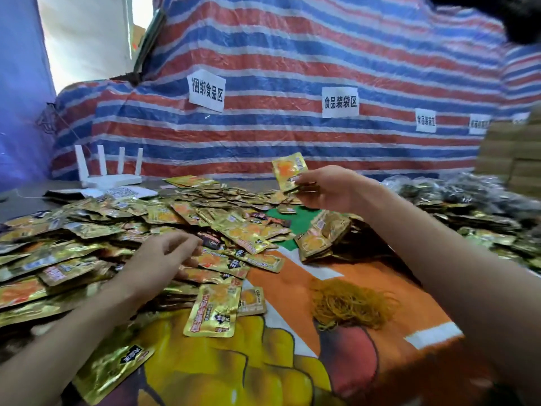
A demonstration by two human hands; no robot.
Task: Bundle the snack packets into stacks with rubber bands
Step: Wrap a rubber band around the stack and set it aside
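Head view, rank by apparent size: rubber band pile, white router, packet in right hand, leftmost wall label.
1. rubber band pile, though nearest the camera
2. white router, antennas included
3. packet in the right hand and leftmost wall label: look alike, unranked

A striped tarp (292,54) in red, blue and white hangs across the back. White paper labels (206,89) are stuck on it (the 2 nearest bear black Chinese characters). A white router (109,179) with 4 upright antennas stands far left, just beside a QR-code sheet (123,192). A printed cloth (377,276) in orange, yellow and green covers the table. Cardboard boxes (515,153) are stacked at the right edge.
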